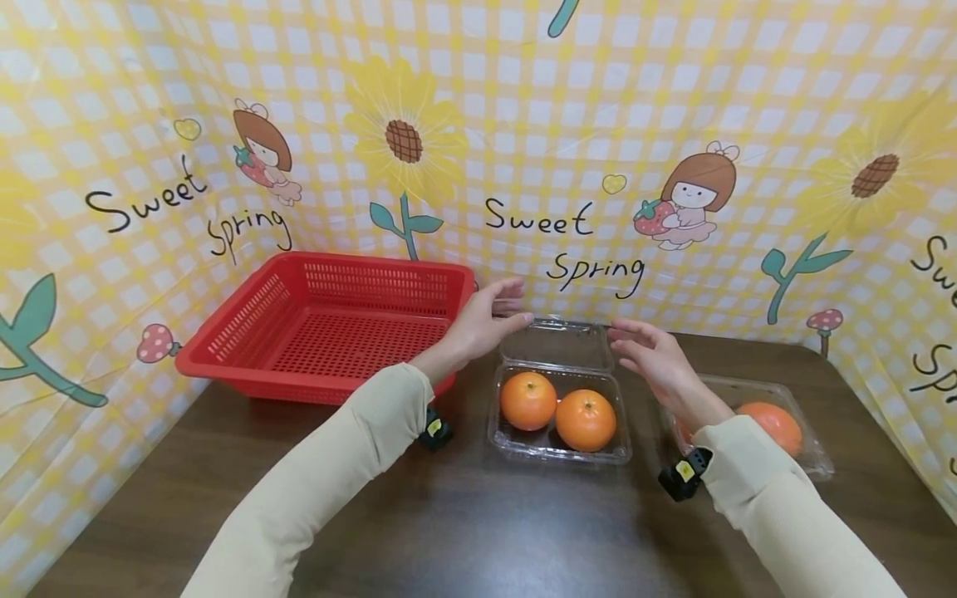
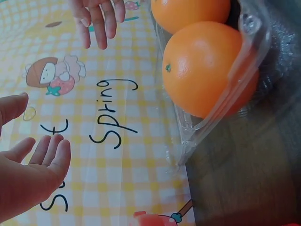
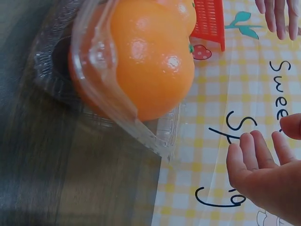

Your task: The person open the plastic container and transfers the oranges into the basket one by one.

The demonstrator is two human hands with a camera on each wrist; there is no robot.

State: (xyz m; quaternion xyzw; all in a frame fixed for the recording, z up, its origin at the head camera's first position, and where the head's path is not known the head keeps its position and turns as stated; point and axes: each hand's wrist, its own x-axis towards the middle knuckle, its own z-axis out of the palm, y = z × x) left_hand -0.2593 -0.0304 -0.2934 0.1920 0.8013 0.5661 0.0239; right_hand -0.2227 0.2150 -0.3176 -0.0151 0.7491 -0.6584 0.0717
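A clear plastic clamshell box (image 1: pixel 561 453) lies on the table with its lid (image 1: pixel 557 345) folded back toward the wall cloth. Two oranges (image 1: pixel 586 420) sit side by side in its base. My left hand (image 1: pixel 478 320) is by the lid's left edge, its thumb overlapping the lid's corner in the head view. Across from it, my right hand (image 1: pixel 658 361) hovers at the lid's right edge. Both hands have loosely extended fingers and grip nothing. In the left wrist view, the left hand (image 2: pixel 37 174) appears apart from the oranges (image 2: pixel 207 70).
A red perforated basket (image 1: pixel 336 386) stands at the left, with nothing in it. To the right, partly behind my right forearm, lies a second clear box (image 1: pixel 811 448) with an orange (image 1: pixel 773 428) inside. A yellow checked cloth (image 1: pixel 523 124) rises behind the brown table (image 1: pixel 478 531).
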